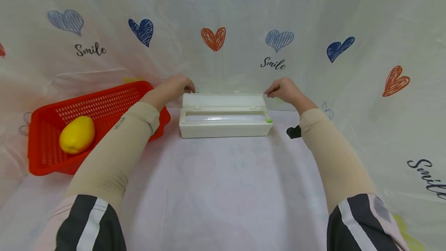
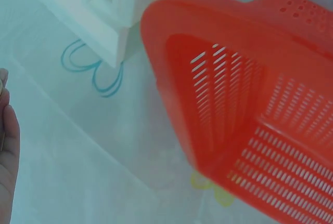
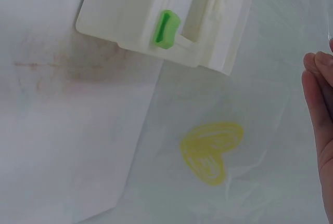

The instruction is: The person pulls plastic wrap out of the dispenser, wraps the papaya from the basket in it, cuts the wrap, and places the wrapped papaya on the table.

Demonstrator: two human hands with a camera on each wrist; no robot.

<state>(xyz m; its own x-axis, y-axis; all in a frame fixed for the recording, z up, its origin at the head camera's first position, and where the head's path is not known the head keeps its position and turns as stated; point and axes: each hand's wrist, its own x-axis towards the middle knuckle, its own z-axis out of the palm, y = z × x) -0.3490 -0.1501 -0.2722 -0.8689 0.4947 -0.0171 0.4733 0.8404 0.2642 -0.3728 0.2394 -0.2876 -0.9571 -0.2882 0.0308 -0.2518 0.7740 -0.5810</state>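
Observation:
A white cling film dispenser box (image 1: 225, 130) stands on the table with its lid (image 1: 223, 100) raised at the back. Through its long window the roll (image 1: 224, 118) shows, and a green cutter slide (image 3: 166, 29) sits at the right end. Behind the lid's left corner, my left hand (image 1: 175, 85) pinches with bent fingers. My right hand (image 1: 286, 91) pinches thumb against fingertips at the opposite corner. Between the hands spreads clear cling film (image 3: 294, 13), faint against the pale cloth and visible mostly by its shine in the right wrist view.
Left of the box stands a red perforated basket (image 1: 95, 96), partly behind my left forearm. A yellow lemon-like fruit (image 1: 77, 134) lies inside it. The pale cloth (image 1: 240, 7) printed with hearts rises behind the table. A black piece (image 1: 294, 132) hangs at my right wrist.

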